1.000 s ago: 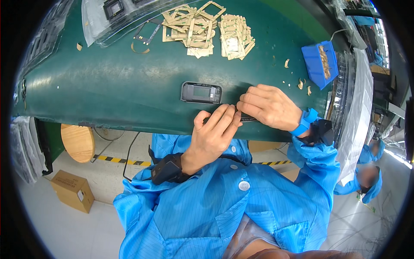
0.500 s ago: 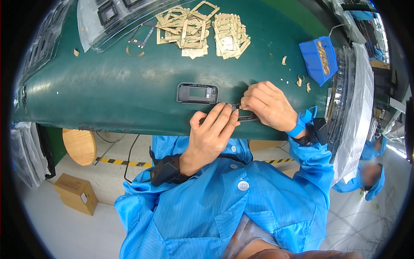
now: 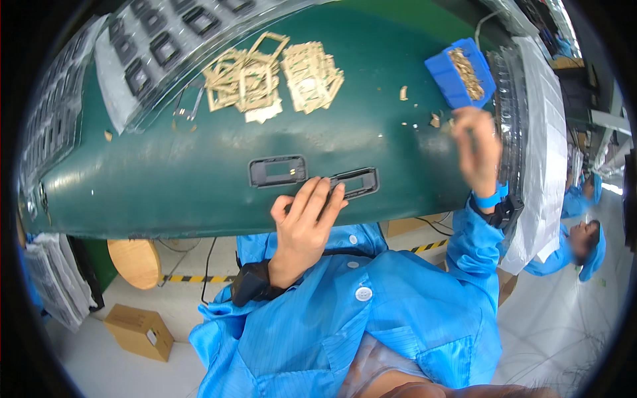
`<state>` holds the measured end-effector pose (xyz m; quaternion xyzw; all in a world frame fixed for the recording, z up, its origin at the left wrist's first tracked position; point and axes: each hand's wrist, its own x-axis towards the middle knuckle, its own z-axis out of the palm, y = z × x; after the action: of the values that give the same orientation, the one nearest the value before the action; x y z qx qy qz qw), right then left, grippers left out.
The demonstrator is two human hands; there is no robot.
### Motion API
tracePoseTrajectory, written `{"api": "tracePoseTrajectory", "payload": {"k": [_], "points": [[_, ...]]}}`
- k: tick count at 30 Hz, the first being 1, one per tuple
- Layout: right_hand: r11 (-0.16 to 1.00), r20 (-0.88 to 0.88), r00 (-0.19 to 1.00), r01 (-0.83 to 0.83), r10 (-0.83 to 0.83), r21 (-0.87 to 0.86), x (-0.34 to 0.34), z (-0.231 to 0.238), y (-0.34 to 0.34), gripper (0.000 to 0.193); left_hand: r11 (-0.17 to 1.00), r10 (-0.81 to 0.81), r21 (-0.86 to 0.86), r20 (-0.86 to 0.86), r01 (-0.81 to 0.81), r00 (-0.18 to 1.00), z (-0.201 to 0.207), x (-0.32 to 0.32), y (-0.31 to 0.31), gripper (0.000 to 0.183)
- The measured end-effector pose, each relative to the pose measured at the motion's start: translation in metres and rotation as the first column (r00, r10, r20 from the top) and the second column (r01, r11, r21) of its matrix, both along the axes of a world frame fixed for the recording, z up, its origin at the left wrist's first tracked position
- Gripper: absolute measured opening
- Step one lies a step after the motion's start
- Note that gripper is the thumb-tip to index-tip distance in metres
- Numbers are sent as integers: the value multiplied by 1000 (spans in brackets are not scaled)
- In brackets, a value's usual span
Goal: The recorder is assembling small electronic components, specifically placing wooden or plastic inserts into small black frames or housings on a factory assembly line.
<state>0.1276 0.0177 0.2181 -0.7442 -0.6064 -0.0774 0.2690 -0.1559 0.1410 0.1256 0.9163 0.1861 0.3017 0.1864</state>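
Note:
My left hand [image 3: 304, 215] reaches to the black plastic frame [image 3: 373, 180] near the table's front edge, fingertips closed on its left end and thumb set apart. A second black rectangular housing [image 3: 257, 174] with a window opening lies just left of that frame, with small gold-coloured spots inside. My right hand [image 3: 479, 149] is raised at the right, just below the blue bin [image 3: 446, 78], which holds tan scraps. Motion smears its fingers, so whether it holds anything does not show. Beside its fingertips lie a few small tan peelings [image 3: 435, 121].
Two piles of tan adhesive frames, a loose pile [image 3: 242, 83] and a neater stack [image 3: 310, 76], lie farther back on the green table [image 3: 199, 179]. Clear trays of black parts [image 3: 166, 50] fill the far left. Stacked plastic trays [image 3: 514, 126] line the right edge. Co-workers are at far right.
My right hand has left the black frame and moved right toward the blue bin. My left hand stays at the frame, more of which now shows. The whole view has shifted.

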Motion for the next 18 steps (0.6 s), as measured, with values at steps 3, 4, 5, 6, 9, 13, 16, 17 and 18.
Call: {"api": "tracePoseTrajectory", "payload": {"k": [3,4,5,6,9,13,16,17,18], "points": [[891,102,902,387,-420,239,37,6,-6,17,998,-12,-61,-13,11,1000,5,-1,1,33],[904,215,885,368,-412,218,50,6,-4,18,996,-13,-91,-20,11,1000,4,0,2,35],[883,250,849,428,-466,193,58,-1,-1,18,994,-20,-108,-27,17,999,4,0,3,34],[863,273,818,477,-506,167,61,-8,1,17,990,-30,-138,-47,23,998,9,-5,4,30],[794,303,734,560,-608,237,68,-10,-13,18,977,-50,-211,-80,32,996,23,-2,6,25],[801,183,794,517,-580,301,65,-14,-13,13,960,-18,-277,23,24,1000,29,10,6,18],[786,76,792,580,-606,216,66,-16,-8,19,930,5,-366,93,29,996,32,21,9,21],[786,18,817,548,-576,287,67,-14,-4,22,893,28,-451,63,3,998,33,24,9,23],[778,-39,841,515,-539,360,66,-12,0,25,848,51,-529,31,-27,998,34,25,10,25]]}}
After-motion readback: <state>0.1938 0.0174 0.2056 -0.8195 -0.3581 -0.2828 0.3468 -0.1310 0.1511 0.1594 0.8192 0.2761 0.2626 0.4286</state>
